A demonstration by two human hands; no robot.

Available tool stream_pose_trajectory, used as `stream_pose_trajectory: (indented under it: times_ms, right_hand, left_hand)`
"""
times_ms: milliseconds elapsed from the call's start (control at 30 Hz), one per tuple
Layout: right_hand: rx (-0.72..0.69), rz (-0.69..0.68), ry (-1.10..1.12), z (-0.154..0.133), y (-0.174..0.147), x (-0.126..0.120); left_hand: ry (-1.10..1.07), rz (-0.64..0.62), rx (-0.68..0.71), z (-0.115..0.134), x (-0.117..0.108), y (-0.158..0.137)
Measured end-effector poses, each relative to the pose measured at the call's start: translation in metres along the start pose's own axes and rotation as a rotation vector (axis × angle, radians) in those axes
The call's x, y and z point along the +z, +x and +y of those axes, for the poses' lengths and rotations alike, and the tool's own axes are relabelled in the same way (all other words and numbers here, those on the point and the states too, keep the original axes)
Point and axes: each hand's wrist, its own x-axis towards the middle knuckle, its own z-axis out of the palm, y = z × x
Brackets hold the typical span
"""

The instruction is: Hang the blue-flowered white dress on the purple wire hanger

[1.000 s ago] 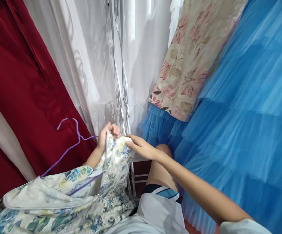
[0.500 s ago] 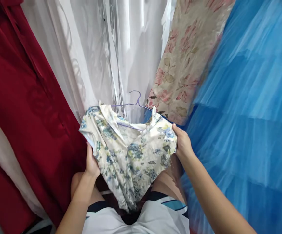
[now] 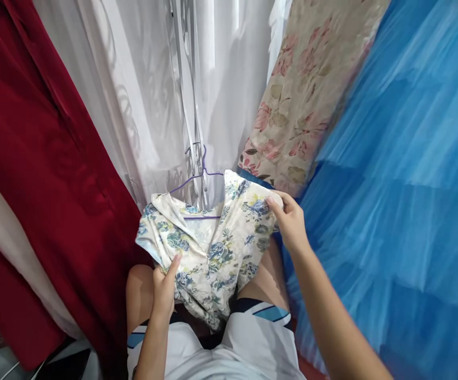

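Observation:
A white blouse with a blue and yellow floral print (image 3: 197, 253) is spread above my lap. Inside it sits a purple wire hanger (image 3: 185, 184), whose hook and shoulder wire rise past the V-shaped neckline. My right hand (image 3: 290, 216) pinches the blouse's right shoulder edge, thumb on top. Lower on the left side, my left hand (image 3: 165, 285) grips the fabric with its thumb over the front; its other fingers are hidden behind the cloth. The blouse's lower end is bunched between my thighs.
Dark red fabric (image 3: 70, 174) hangs on the left. White drapes (image 3: 145, 95) with silvery straps (image 3: 187, 95) hang ahead. To the right are a beige cloth with pink flowers (image 3: 292, 111) and a layered blue tulle skirt (image 3: 391, 211).
My left hand has shifted right and down onto the blouse front. My right hand has risen slightly on the shoulder edge. The hanger has tilted and its hook moved left.

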Motion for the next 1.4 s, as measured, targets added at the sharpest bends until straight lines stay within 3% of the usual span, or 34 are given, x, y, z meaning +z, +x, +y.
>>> stream_pose_trajectory:
  times_ms: [67,100,133,167,233,267,333,467,767,833,933,967,1000,1100,1133,1267,1400]
  right_hand:
    - [-0.199,0.356,-0.105,0.005,-0.041,0.007]
    - [-0.216,0.471,-0.107,0.009,-0.063,0.012]
    - [-0.178,0.486,-0.081,0.014,-0.084,0.019]
    - [-0.086,0.341,-0.057,0.019,-0.103,0.027]
    - [0.138,-0.190,-0.016,0.031,-0.131,0.044]
    - [0.216,-0.375,-0.001,0.035,-0.139,0.053]
    - [0.277,-0.548,0.008,0.040,-0.144,0.069]
    - [0.248,-0.566,-0.026,0.037,-0.138,0.083]
    - [0.341,-0.541,-0.051,0.049,-0.139,0.086]
    - [0.342,-0.539,-0.045,0.049,-0.137,0.079]
    - [0.368,-0.545,-0.019,0.045,-0.135,0.065]
    - [0.387,-0.555,-0.002,0.043,-0.135,0.061]
    - [0.408,-0.571,0.018,0.041,-0.136,0.058]
    - [0.457,-0.628,0.077,0.034,-0.140,0.052]
    - [0.467,-0.639,0.099,0.031,-0.140,0.051]
    - [0.527,-0.639,0.196,0.021,-0.128,0.051]
    - [0.492,-0.540,0.278,0.013,-0.081,0.068]
  left_hand:
    - [0.031,0.037,0.037,-0.001,0.001,-0.010]
    - [0.050,0.047,0.051,0.000,0.002,-0.014]
    - [0.070,0.043,0.061,0.002,0.003,-0.018]
    - [0.092,0.034,0.067,0.003,0.004,-0.021]
    - [0.141,0.013,0.071,0.008,0.007,-0.027]
    - [0.161,0.008,0.072,0.010,0.008,-0.030]
    - [0.191,0.021,0.069,0.014,0.010,-0.035]
    - [0.223,0.053,0.077,0.019,0.009,-0.039]
    - [0.264,0.045,0.102,0.018,0.006,-0.035]
    - [0.235,0.145,0.270,0.016,0.007,-0.036]
    - [0.286,0.366,0.640,0.003,0.013,-0.041]
    - [0.346,0.351,0.699,-0.004,0.017,-0.043]
    - [0.416,0.260,0.700,-0.012,0.022,-0.046]
    - [0.543,-0.157,0.494,-0.031,0.039,-0.054]
    - [0.566,-0.242,0.433,-0.034,0.044,-0.056]
    - [0.673,-0.341,0.451,-0.029,0.056,-0.050]
    - [0.891,-0.520,0.560,-0.010,0.056,-0.036]
